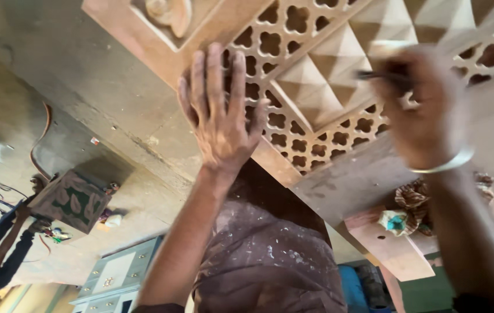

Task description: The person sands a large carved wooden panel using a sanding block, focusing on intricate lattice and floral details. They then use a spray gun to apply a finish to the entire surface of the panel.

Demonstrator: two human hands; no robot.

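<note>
On one carved panel [316,87], two hands [221,113].

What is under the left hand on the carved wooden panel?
The left hand lies flat on the carved wooden panel, over its pierced lattice and plain frame. The holes beneath the palm are covered. The right hand holds a thin dark tool.

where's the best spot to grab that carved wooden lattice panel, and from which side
Probably the plain solid border of the carved wooden panel, near its left corner beside the left hand, which lies flat on it. Come from the outer edge: the pierced lattice and raised pyramid strip look fragile. The right hand holds a thin tool there.
</note>
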